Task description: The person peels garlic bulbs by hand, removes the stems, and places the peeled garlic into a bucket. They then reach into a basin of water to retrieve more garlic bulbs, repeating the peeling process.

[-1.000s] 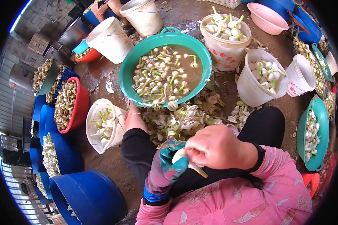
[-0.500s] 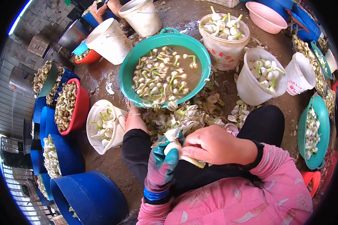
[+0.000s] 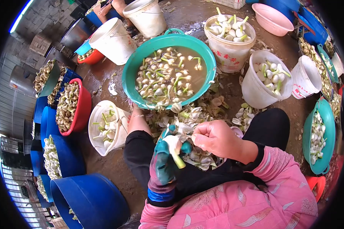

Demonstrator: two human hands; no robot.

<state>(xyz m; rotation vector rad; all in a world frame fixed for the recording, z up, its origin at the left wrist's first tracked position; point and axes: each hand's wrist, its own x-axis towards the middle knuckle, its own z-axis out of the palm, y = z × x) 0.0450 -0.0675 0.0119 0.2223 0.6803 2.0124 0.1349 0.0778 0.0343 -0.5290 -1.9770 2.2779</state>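
Teal-gloved left hand point(image 3: 163, 163) curls upright around garlic point(image 3: 173, 145).

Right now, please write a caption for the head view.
Gloved left hand holds garlic bulb; bare right hand pinches its skin.

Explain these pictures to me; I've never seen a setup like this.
There is no robot here: the hands are a person's own. Every picture comes from one wide camera worn on the head, looking forward and down.

The gloved left hand holds a garlic bulb with a green stem. The bare right hand pinches its fingertips together beside it.

On the ground ahead lie peelings and a green basin holding bulbs in murky water. White buckets stand around it, some holding bulbs.
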